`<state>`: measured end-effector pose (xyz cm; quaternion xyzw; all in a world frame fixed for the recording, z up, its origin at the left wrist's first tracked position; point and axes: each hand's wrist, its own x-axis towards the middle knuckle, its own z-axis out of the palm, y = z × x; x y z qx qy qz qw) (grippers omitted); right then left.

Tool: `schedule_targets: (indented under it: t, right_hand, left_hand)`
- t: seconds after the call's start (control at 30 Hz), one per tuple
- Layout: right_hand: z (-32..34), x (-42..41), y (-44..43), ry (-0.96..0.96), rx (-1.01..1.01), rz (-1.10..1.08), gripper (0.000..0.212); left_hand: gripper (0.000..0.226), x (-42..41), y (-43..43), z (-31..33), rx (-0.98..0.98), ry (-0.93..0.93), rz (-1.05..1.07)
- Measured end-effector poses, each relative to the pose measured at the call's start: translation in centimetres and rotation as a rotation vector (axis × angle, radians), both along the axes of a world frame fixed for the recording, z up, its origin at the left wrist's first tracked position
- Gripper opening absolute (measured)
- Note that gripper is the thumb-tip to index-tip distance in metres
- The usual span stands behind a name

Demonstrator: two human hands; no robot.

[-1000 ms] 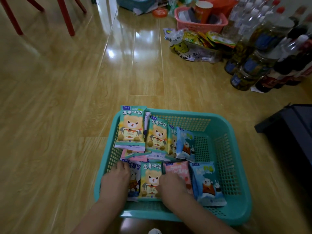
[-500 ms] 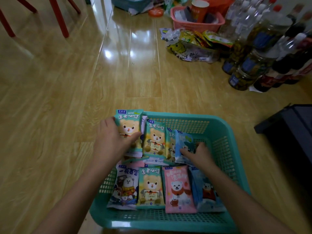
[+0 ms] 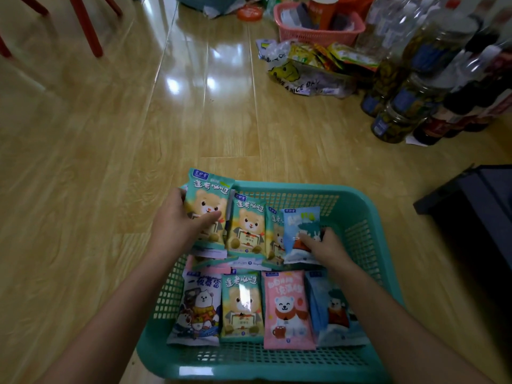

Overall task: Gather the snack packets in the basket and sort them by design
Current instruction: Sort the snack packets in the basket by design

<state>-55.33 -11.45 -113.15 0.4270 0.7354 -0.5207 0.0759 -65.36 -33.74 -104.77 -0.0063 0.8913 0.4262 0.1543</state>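
The wooden floor [image 3: 110,162] filled most of the view, and the teal basket [image 3: 368,217] sat on it right in front of the person. To the right of the basket stood a dark block [image 3: 476,203]. Beyond the basket's far right corner was a cluster of bottles and jars [image 3: 415,87]. Straight beyond the basket lay a clear bag of snacks [image 3: 304,76], with a pink basket [image 3: 318,34] behind it.

Inside the basket the packets lay in two rows. Along the near wall, from left to right, were a white packet [image 3: 199,309], a green bear packet [image 3: 241,309], a pink packet [image 3: 285,309] and a blue packet [image 3: 335,311], all flat and face up between the two forearms. Neither hand touched them.

At the basket's far left corner, the far-left green packet [image 3: 209,195] leaned up over the rim. The left hand [image 3: 177,225] grasped it, with the thumb across the printed face and the fingers behind the left edge. Two more green bear packets [image 3: 248,225] overlapped just to its right. Next came the far blue packet [image 3: 300,223], raised at an angle. The right hand [image 3: 327,245] gripped its lower right part, with curled fingers on the front.

A second earlier both hands had rested on the near row, at the basket's near wall. They had since reached forward to the far row, uncovering the near packets. Half a second earlier the hands were already on these same two packets, and little had changed except that the left thumb lay further across the green face.
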Motion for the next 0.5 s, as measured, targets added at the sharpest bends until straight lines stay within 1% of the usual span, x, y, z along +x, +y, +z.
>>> schedule_targets:
  t: [0.07, 0.13, 0.2, 0.23, 0.33, 0.43, 0.5]
  right_hand:
    - [1.1, 0.4, 0.3, 0.057, 0.008, -0.031, 0.043]
    - [2.7, 1.1, 0.8, 0.128, 0.016, -0.07, 0.048]
    - [4.3, 2.3, 1.3, 0.182, -0.006, -0.102, 0.053]
    - [4.9, 3.2, 1.6, 0.183, -0.017, -0.099, 0.052]
    - [6.2, 6.6, 2.2, 0.096, -0.04, -0.046, 0.048]
    - [5.1, 9.7, 1.6, -0.068, -0.026, 0.002, 0.049]
    - [3.8, 11.2, 0.9, -0.14, -0.009, -0.008, 0.039]
  left_hand:
    - [0.03, 0.5, 0.2, 0.5, 0.045, 0.031, 0.002]
    - [0.022, 1.3, 0.2, 1.3, 0.104, 0.061, -0.008]
    - [0.02, 2.3, 0.1, 2.4, 0.199, 0.036, -0.021]
    - [0.019, 3.0, -0.1, 2.8, 0.244, -0.005, -0.028]
    - [0.007, 6.0, -0.4, 3.7, 0.334, -0.186, -0.018]
    - [0.022, 9.2, -0.6, 3.1, 0.354, -0.341, -0.02]
    - [0.028, 10.7, -1.1, 2.1, 0.364, -0.394, -0.013]
